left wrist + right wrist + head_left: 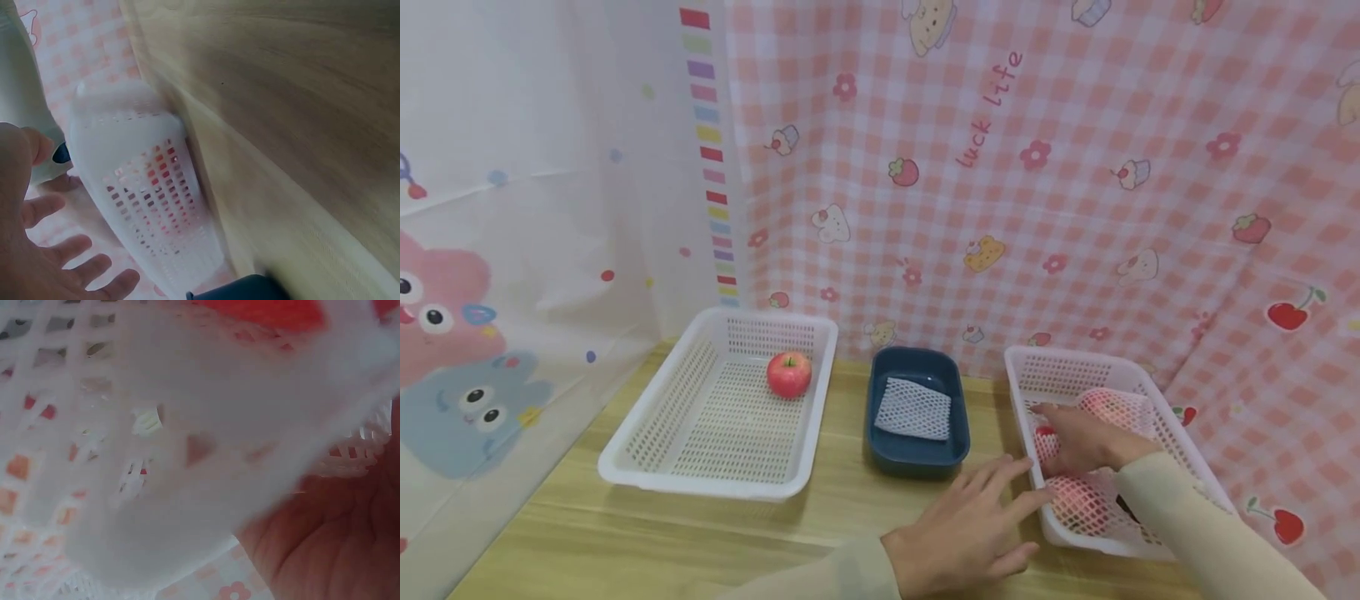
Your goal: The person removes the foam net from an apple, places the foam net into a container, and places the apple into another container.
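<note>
In the head view my right hand (pixel 1086 437) reaches down into the right white basket (pixel 1026 392). Its fingers and thumb curl round a red apple (pixel 1047 443) in a white foam net. Two more netted apples lie in this basket, one behind the hand (pixel 1105 404) and one in front of it (pixel 1078 504). White netting blurs most of the right wrist view, beside my palm (pixel 337 544). My left hand (pixel 966 525) is spread and holds nothing, fingertips close to the basket's left rim; the left wrist view shows its fingers apart beside the basket wall (pixel 125 156).
A bare red apple (pixel 789 375) sits in the left white basket (pixel 808 467). Between the baskets stands a dark blue tub (pixel 917 461) with an empty foam net (pixel 913 408) inside. Everything stands on a wooden table (pixel 662 542) against a checked curtain (pixel 880 125).
</note>
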Available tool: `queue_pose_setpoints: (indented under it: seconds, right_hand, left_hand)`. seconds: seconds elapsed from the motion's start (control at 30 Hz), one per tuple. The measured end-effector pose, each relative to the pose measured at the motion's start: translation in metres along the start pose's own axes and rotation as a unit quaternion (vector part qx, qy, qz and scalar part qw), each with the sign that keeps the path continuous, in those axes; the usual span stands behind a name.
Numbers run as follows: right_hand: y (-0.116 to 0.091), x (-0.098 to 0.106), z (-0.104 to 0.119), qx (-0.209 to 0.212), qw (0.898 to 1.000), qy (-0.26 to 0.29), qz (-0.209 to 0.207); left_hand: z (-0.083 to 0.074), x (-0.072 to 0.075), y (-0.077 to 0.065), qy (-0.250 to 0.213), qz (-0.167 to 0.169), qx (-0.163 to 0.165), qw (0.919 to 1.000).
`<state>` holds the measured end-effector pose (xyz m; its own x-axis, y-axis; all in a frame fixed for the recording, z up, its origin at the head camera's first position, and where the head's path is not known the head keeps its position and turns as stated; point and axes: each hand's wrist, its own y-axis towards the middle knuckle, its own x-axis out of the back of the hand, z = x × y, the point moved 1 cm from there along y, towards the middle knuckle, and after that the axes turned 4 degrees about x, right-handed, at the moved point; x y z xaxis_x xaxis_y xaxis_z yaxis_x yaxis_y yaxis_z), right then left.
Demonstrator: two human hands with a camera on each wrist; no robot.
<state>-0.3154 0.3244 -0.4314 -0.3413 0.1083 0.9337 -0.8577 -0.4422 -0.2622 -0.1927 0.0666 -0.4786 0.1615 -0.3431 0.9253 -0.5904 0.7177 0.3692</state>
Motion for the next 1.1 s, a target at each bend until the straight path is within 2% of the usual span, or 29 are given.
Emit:
queue_pose_setpoints:
  seconds: [0.3,0.53,0.87,1.1]
  right_hand:
    - [0.001,-0.004,0.0,0.013,1.0,-0.021,-0.009]
    - [0.002,-0.007,0.0,0.012,0.999,-0.033,-0.019]
    - [0.002,-0.007,0.001,0.008,0.999,-0.027,-0.02]
    - [0.0,-0.002,0.001,-0.014,1.0,-0.008,-0.026]
  left_hand:
    - [-0.008,-0.009,0.004,0.017,0.036,0.01,0.9991]
    - [-0.012,-0.019,0.004,0.057,0.062,0.016,0.9964]
    - [-0.013,-0.026,0.002,0.073,0.052,0.013,0.9959]
    - [-0.013,-0.027,0.002,0.076,0.043,0.015,0.996]
